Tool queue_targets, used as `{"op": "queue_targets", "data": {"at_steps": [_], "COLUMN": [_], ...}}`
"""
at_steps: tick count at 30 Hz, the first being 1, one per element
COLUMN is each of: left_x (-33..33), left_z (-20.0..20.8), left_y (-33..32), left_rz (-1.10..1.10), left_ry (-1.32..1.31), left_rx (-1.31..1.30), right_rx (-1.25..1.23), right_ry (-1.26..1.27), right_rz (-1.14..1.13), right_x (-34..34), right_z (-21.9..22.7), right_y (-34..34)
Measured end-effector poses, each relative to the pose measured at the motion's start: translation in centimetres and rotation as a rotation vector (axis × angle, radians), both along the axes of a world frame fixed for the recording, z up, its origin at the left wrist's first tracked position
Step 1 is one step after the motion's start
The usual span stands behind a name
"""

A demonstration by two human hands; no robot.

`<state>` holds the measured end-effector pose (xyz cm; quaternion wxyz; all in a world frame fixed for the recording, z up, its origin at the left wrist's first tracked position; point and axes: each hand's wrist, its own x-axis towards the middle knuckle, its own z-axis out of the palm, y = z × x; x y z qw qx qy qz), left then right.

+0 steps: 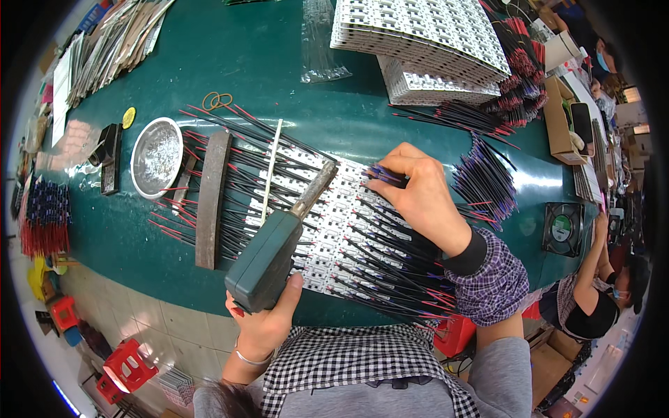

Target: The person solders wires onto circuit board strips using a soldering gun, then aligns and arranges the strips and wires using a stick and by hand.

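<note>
My left hand [268, 326] is wrapped round the handle of a dark green soldering gun [263, 259]. Its metal barrel points up and to the right, with the tip over the far part of a white circuit board panel [327, 237]. Beside that tip, my right hand [426, 195] pinches a few short black wires with purple ends [387, 175] at the panel's far right edge. Rows of black wires with red tips [397, 268] fan out from both sides of the panel. A heavy metal bar [212, 202] and a thin pale stick [272, 171] lie across the left-hand wires.
To the left stand a metal bowl [157, 159] and a black holder [108, 159]. A wire bundle [484, 177] lies to the right, near a small black fan [563, 228]. Stacked white panels [421, 35] fill the far side. A person [592, 299] sits at the right.
</note>
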<state>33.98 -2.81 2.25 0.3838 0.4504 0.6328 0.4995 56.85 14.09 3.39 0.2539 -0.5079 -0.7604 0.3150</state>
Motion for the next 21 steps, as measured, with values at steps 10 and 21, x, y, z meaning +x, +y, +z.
{"op": "queue_targets", "data": {"at_steps": [10,21], "left_x": [1.1,1.3], "left_z": [1.0,1.1], "left_y": [0.5,1.6], "left_rz": [0.082,-0.03], "left_ry": [-0.115,0.053], "left_rx": [-0.149,0.023], "right_rx": [-0.024,-0.01], "right_ry": [-0.118,-0.187], "right_rz": [-0.05,-0.027], "right_x": [-0.9,-1.3], "right_z": [-0.8,-1.2], "right_y": [-0.1,0.4]}}
